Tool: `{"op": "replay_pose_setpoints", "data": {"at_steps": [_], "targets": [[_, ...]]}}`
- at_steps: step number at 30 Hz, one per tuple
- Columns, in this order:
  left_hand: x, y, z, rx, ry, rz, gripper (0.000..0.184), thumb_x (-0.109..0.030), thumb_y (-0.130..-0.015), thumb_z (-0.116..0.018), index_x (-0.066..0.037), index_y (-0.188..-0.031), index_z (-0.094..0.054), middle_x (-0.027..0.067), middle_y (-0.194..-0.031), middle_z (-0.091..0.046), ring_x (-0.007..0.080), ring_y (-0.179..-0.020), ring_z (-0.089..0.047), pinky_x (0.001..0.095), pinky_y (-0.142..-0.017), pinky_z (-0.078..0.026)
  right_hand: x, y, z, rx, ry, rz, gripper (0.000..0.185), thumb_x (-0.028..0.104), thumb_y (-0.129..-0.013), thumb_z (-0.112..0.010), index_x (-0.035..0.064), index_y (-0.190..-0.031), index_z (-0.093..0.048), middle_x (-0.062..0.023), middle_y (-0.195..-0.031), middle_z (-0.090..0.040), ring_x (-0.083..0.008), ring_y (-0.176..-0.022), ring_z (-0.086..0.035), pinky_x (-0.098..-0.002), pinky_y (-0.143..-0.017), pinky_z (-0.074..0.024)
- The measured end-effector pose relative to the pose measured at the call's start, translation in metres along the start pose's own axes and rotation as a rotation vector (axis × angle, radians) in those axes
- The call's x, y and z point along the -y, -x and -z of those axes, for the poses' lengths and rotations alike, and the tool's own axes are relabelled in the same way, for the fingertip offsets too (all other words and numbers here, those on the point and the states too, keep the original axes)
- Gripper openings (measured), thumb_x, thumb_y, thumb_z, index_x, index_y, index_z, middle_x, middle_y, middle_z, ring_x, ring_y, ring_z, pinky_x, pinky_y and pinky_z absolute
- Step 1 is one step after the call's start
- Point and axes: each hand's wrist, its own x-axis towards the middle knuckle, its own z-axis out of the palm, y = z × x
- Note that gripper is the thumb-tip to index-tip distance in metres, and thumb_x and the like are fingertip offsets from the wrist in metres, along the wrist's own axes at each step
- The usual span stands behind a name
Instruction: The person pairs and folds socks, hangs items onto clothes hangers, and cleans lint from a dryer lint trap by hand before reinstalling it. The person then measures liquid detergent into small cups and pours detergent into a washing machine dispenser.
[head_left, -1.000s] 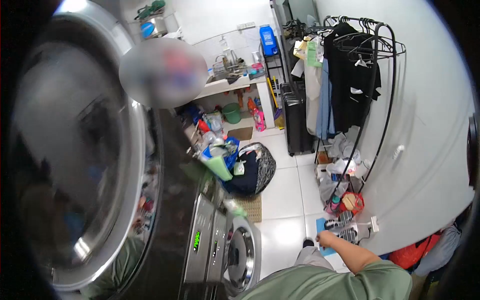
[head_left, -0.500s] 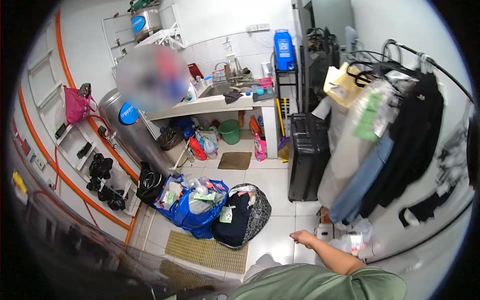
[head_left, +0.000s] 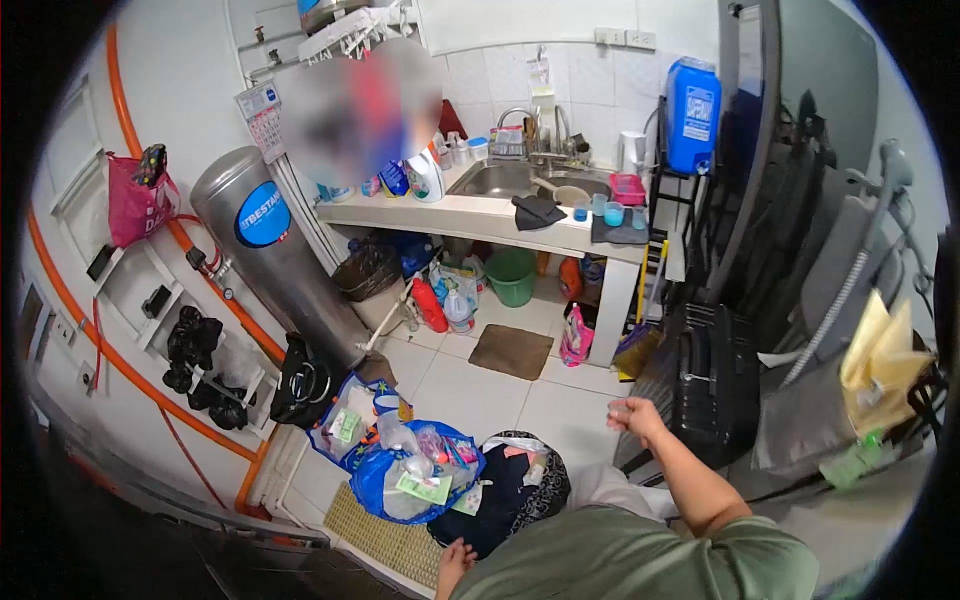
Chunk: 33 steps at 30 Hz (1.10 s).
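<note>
My right hand (head_left: 636,416) hangs in the air over the white floor, its fingers loosely bent and apart, with nothing in it. At the bottom, my left hand (head_left: 458,560) shows only in part, its fingers slightly apart and no object visible in it. It is nearest to a dark patterned laundry bag (head_left: 553,492) stuffed with dark cloth. Beside that bag stands a blue bag (head_left: 372,483) filled with plastic-wrapped items and green-and-white slips.
Ahead is a counter with a sink (head_left: 497,180); a green bucket (head_left: 511,277) sits underneath. A brown mat (head_left: 511,352) lies on the floor. A black suitcase (head_left: 712,385) stands at right, near hanging garments. A steel tank (head_left: 275,255) leans at left.
The view has moved closer to the sink and the bags. My left hand has come into view at the bottom. The clothes rack has slid toward the right edge.
</note>
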Motion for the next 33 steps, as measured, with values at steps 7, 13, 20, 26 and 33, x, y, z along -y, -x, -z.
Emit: {"op": "replay_pose_setpoints", "data": {"at_steps": [7,13,20,26,33], "targets": [[-0.040,-0.068,-0.061,-0.400,-0.274,0.015,0.049,-0.036,-0.096,-0.060,0.000,-0.130,-0.056,0.0140,-0.109,-0.066,0.0211,-0.085,-0.065,0.0360,-0.079,-0.051,0.020,-0.252,-0.057,0.139,-0.222,-0.212,0.026,-0.001,-0.092,-0.057,-0.0047,-0.117,-0.061,-0.0111,-0.104,-0.064,-0.0201,-0.092,-0.065,-0.0293,-0.079,-0.0576],[-0.072,-0.152,-0.151,-0.573,-0.337,0.309,0.047,-0.034,-0.096,-0.058,-0.001,-0.130,-0.056,0.0158,-0.112,-0.064,0.0238,-0.090,-0.063,0.0380,-0.084,-0.050,0.039,-0.454,-0.148,0.771,0.625,-0.070,0.015,0.011,-0.080,-0.067,0.0009,-0.091,-0.072,-0.0109,-0.090,-0.070,-0.0201,-0.078,-0.065,-0.0352,-0.074,-0.0538],[-0.192,-0.292,-0.228,-0.466,-0.339,0.300,0.049,-0.035,-0.096,-0.056,-0.002,-0.131,-0.055,0.0189,-0.116,-0.062,0.0290,-0.097,-0.061,0.0406,-0.088,-0.049,0.205,-0.588,-0.410,0.755,0.369,0.142,0.057,0.039,-0.085,-0.071,0.0032,-0.126,-0.056,-0.0157,-0.106,-0.068,-0.0260,-0.084,-0.064,-0.0431,-0.080,-0.0506],[-0.256,-0.367,-0.260,-0.310,-0.453,0.273,0.050,-0.035,-0.095,-0.055,-0.002,-0.132,-0.055,0.0215,-0.119,-0.061,0.0335,-0.102,-0.059,0.0428,-0.092,-0.047,0.301,-0.562,-0.391,0.515,0.090,0.990,0.031,0.017,-0.086,-0.066,0.0021,-0.112,-0.059,-0.0189,-0.103,-0.063,-0.0316,-0.086,-0.065,-0.0399,-0.077,-0.0518],[-0.266,-0.417,-0.261,-0.110,-0.650,0.330,0.051,-0.036,-0.095,-0.054,-0.002,-0.133,-0.054,0.0245,-0.123,-0.058,0.0387,-0.109,-0.057,0.0455,-0.096,-0.046,0.242,-0.520,-0.063,0.760,0.650,0.679,0.024,0.025,-0.093,-0.063,0.0066,-0.109,-0.067,-0.0142,-0.094,-0.066,-0.0299,-0.087,-0.065,-0.0397,-0.074,-0.0512]]}}
